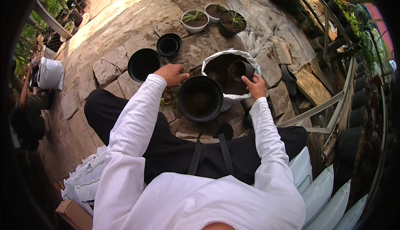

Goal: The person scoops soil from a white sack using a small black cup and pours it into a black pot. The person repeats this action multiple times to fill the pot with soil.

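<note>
My right hand [257,84] grips a small black plastic pot [243,70], tipped on its side over dark soil [223,74] in an open white sack [254,59] with a rolled rim. Some soil shows at the small pot's mouth. My left hand [172,74] is bent with fingers apart, above some loose green plants [168,96]; I see nothing held in it. Just below and right of it stands a large black pot [200,99] with soil in its bottom. Beside the left wrist is a black pot [143,65], with nested smaller black pots [169,45] behind it.
Two white pots [194,22] and a black pot [232,23], with soil and spiky plants, stand ahead. Plastic sheeting [265,20] covers paving at the right, near a wooden plank [314,84] and metal frame [325,111]. Another person [29,114] is at far left. White bags [318,183] flank me.
</note>
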Motion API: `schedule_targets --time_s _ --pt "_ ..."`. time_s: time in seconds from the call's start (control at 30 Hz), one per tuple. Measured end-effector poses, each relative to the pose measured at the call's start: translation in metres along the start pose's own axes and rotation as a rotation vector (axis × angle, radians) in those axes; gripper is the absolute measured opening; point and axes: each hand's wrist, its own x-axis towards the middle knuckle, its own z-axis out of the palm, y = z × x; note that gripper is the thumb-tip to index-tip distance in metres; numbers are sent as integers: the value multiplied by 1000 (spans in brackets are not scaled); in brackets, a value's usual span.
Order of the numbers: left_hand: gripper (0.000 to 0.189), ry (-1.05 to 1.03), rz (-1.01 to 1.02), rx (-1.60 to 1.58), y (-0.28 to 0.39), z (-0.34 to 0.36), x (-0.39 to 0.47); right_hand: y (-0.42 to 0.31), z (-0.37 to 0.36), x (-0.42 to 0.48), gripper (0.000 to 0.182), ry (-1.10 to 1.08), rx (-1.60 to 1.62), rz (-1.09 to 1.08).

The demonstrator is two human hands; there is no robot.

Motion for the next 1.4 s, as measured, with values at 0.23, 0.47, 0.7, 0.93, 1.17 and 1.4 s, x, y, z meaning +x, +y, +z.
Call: schedule_targets --time_s 0.23,0.47,0.7,0.93,1.17,1.4 --pt "58 -43 -33 -19 7 -7 -5 -10 -9 -4 80 -58 17 41" --pt "54 22 37 16 -3 0 1 -55 5 -42 79 -270 226 -234" --pt "54 21 28 -7 -1 -5 -3 -60 5 -58 79 -421 55 -378" --pt "54 11 -29 -30 4 -9 -6 -29 2 2 82 135 -800 -311" --pt "58 -5 -34 -68 3 -13 -1 -5 56 10 83 64 -857 -183" --pt "53 25 22 -23 10 -9 3 50 19 16 81 -209 -790 -83"
